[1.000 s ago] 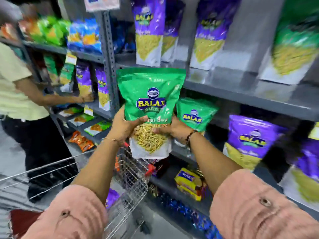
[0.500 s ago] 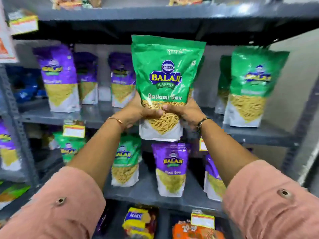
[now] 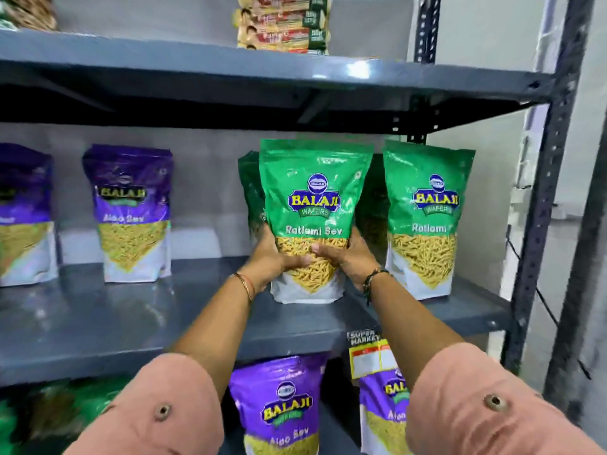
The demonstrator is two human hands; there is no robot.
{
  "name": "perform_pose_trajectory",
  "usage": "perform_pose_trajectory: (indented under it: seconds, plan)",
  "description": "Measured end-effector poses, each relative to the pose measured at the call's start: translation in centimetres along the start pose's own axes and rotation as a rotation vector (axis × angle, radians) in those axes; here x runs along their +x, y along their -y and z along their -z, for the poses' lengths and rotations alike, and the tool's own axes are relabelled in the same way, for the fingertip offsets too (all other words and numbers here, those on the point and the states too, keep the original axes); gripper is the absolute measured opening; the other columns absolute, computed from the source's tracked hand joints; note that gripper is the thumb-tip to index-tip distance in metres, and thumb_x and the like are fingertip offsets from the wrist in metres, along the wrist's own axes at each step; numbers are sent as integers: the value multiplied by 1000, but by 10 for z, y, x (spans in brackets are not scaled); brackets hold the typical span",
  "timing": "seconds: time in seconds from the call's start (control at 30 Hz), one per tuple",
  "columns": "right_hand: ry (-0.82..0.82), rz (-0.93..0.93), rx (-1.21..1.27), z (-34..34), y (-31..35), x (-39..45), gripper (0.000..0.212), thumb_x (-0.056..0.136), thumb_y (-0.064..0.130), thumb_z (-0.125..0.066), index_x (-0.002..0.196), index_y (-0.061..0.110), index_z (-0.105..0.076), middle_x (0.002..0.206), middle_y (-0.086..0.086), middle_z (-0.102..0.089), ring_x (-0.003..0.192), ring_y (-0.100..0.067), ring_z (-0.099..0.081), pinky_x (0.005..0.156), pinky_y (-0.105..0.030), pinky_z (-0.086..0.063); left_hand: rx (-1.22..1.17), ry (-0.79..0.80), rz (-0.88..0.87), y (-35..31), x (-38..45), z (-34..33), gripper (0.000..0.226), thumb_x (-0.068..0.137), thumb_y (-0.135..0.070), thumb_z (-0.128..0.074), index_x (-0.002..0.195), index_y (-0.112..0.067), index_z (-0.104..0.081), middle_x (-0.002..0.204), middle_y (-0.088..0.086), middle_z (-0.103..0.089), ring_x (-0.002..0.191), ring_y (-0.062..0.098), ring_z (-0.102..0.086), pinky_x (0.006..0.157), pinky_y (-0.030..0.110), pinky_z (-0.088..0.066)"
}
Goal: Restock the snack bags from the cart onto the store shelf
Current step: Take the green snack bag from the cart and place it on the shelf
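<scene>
Green Ratlami Sev bag [image 3: 314,205] stands upright near shelf [image 3: 98,323] right edge, clamped between left hand [image 3: 274,261] and right hand [image 3: 353,257].

I held the bag [image 3: 312,221] upright between my left hand [image 3: 279,261] and right hand [image 3: 348,261], its base on the middle shelf [image 3: 131,323]. Another bag [image 3: 253,192] stood just behind it to the left. A third bag [image 3: 427,218] stood beside it on the right. Two Aloo Sev bags [image 3: 131,211] stood well apart to the left. Stacked packets [image 3: 282,24] lay on the shelf above. A price tag [image 3: 371,356] hung at the shelf's front edge below my right arm, with more bags [image 3: 282,405] on the shelf beneath.
</scene>
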State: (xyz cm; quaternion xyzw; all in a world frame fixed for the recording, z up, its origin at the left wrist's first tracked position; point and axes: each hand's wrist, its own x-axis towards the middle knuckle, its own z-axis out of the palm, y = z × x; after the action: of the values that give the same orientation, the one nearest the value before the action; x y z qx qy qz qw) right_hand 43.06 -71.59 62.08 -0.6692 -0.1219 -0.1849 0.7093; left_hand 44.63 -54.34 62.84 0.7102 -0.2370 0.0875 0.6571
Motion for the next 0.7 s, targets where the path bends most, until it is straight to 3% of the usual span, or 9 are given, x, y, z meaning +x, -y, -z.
perform_pose_trajectory:
  seconds: [0.07,0.13,0.23,0.37,0.53,0.63,0.7]
  plan:
    - [17,-23,42,1,-12,1,62,70,6,-82,124,14,-53,123,-15,-67,108,-28,-67,97,-46,-53,-51,6,-5,13,4,0,85,59,0,-85,122,-24,-33,122,3,-57,113,23,-58,97,36,-49]
    - [57,-41,56,1,-15,1,71,68,11,-84,129,14,-48,124,-12,-67,111,-26,-66,98,-45,-52,-63,42,29,22,6,3,96,48,-17,-93,125,-24,-36,127,2,-59,115,22,-59,102,42,-48]
    - [135,-72,28,5,-13,0,76,71,3,-80,135,12,-40,128,-13,-64,115,-26,-63,100,-45,-50,-28,133,91,29,6,8,117,32,-33,-97,131,-22,-36,131,3,-60,119,22,-59,105,46,-46]
    - [228,-124,-26,10,-16,-1,97,52,16,-90,135,11,-40,131,-13,-63,121,-28,-60,107,-53,-44,11,143,134,36,3,8,126,22,-37,-98,132,-22,-37,131,1,-60,121,23,-58,107,47,-44]
    - [220,-163,-73,10,-10,-1,125,30,38,-98,136,9,-39,131,-11,-62,120,-26,-60,106,-47,-46,20,98,129,32,-1,4,128,18,-39,-97,130,-23,-37,131,1,-60,121,23,-57,109,45,-43]
    - [221,-164,-77,9,-8,-5,125,28,38,-98,135,10,-41,130,-10,-63,120,-25,-60,105,-44,-46,36,75,146,28,-6,2,129,16,-41,-96,129,-22,-38,130,0,-60,120,23,-57,108,45,-44]
    - [216,-174,-72,8,-4,-9,114,38,29,-96,136,10,-41,131,-10,-62,120,-25,-60,107,-46,-44,46,81,153,27,-8,1,129,17,-41,-97,130,-21,-39,129,0,-61,120,21,-58,107,45,-45]
